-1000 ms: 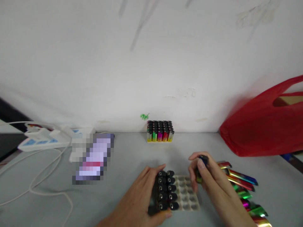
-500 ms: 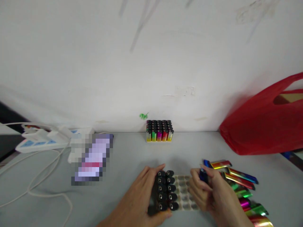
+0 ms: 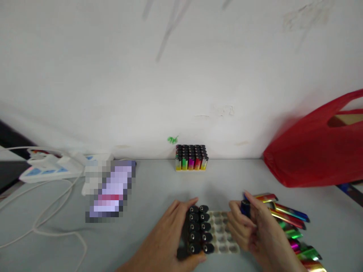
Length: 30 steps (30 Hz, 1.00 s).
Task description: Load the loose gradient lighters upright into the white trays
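My left hand (image 3: 172, 234) is wrapped around the left side of a pale tray (image 3: 222, 228) with rows of round sockets. Two columns of lighters (image 3: 200, 228) stand upright in its left part, black tops up; the sockets to their right show bare. My right hand (image 3: 252, 226) is closed around a dark blue lighter (image 3: 245, 207) just right of the tray, and its fingers hide most of it. Beside that hand lie several loose shiny lighters (image 3: 292, 211) in red, blue, green, magenta and gold, some partly behind the hand and wrist.
Against the wall stands a filled block of lighters (image 3: 191, 158). A red bag (image 3: 314, 151) rests at the back right. On the left are a blurred-out phone (image 3: 115, 189), a white power strip (image 3: 53, 170) and loose white cables (image 3: 56, 234).
My right index finger or thumb has reached up over the blue end of a loose lighter beside the hand. The left hand and tray stay put.
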### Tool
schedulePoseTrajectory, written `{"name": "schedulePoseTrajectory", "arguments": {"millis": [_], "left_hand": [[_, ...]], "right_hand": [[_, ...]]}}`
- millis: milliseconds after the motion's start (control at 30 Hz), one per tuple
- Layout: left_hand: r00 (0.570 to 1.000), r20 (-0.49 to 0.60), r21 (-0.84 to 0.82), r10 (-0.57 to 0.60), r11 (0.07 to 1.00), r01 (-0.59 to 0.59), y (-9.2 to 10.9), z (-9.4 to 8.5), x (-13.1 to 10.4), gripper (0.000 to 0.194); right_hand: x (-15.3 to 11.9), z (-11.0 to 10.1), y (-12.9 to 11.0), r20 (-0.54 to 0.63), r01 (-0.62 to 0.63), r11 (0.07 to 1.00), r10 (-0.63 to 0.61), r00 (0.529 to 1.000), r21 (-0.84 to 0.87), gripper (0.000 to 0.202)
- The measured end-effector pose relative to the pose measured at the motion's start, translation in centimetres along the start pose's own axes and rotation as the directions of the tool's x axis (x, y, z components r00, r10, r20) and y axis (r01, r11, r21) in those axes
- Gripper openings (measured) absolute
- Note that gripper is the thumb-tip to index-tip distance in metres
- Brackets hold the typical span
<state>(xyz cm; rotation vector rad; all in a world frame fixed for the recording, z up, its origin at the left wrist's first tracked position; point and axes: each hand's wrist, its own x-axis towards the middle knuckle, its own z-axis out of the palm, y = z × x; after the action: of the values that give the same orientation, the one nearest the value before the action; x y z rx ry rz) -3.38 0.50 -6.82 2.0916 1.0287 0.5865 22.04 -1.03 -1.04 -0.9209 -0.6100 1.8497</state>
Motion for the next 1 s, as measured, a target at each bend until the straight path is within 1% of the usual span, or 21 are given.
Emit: {"name": "schedulePoseTrajectory", "arguments": {"millis": [133,300,367,467,533,633,733,833,900,967,1000], "left_hand": [[1.000,0.000,0.012,-0.017,1.000,0.017,0.0,0.0,-0.1,0.107],[1.000,0.002,0.004,-0.029,1.000,0.029,0.2,-0.2,0.0,0.108],[1.000,-0.001,-0.007,-0.026,1.000,0.026,0.3,-0.2,0.0,0.111],[1.000,-0.013,-0.015,-0.011,1.000,0.011,0.2,-0.2,0.1,0.111],[1.000,-0.015,-0.020,-0.003,1.000,0.003,0.2,-0.1,0.1,0.110],[1.000,-0.007,-0.017,-0.012,1.000,0.012,0.2,0.0,0.1,0.110],[1.000,0.002,-0.012,-0.014,1.000,0.014,0.2,0.0,0.0,0.111],[1.000,-0.009,-0.020,-0.010,1.000,0.009,0.1,0.0,0.0,0.113],[1.000,-0.008,-0.020,-0.015,1.000,0.014,0.2,-0.1,0.0,0.110],[1.000,0.000,-0.019,-0.017,1.000,0.017,0.3,-0.2,0.1,0.109],[1.000,0.002,-0.017,-0.017,1.000,0.017,0.4,-0.3,0.1,0.109]], "right_hand": [[0.2,-0.7,0.7,0.005,0.018,0.999,-0.018,1.000,0.036,0.065],[0.4,-1.3,1.5,0.012,0.065,0.994,-0.066,0.998,0.084,0.058],[0.4,-1.1,1.4,0.013,0.086,0.991,-0.087,0.996,0.101,0.059],[0.3,-0.3,0.5,-0.053,0.100,0.991,-0.096,0.994,0.086,0.063],[0.1,0.3,0.0,-0.087,0.096,0.994,-0.091,0.992,0.055,0.060],[-0.1,0.7,0.0,-0.088,0.125,0.992,-0.127,0.988,-0.027,0.051],[-0.3,0.5,0.5,-0.099,0.222,0.959,-0.242,0.965,-0.175,0.043],[-0.3,0.0,0.7,-0.091,0.295,0.861,-0.361,0.928,-0.415,0.033],[-0.2,-0.2,0.5,-0.031,0.316,0.768,-0.400,0.916,-0.557,0.028],[-0.2,-0.2,0.1,0.020,0.338,0.706,-0.417,0.909,-0.622,0.028],[-0.2,-0.2,0.0,0.027,0.341,0.698,-0.419,0.907,-0.629,0.029]]}}
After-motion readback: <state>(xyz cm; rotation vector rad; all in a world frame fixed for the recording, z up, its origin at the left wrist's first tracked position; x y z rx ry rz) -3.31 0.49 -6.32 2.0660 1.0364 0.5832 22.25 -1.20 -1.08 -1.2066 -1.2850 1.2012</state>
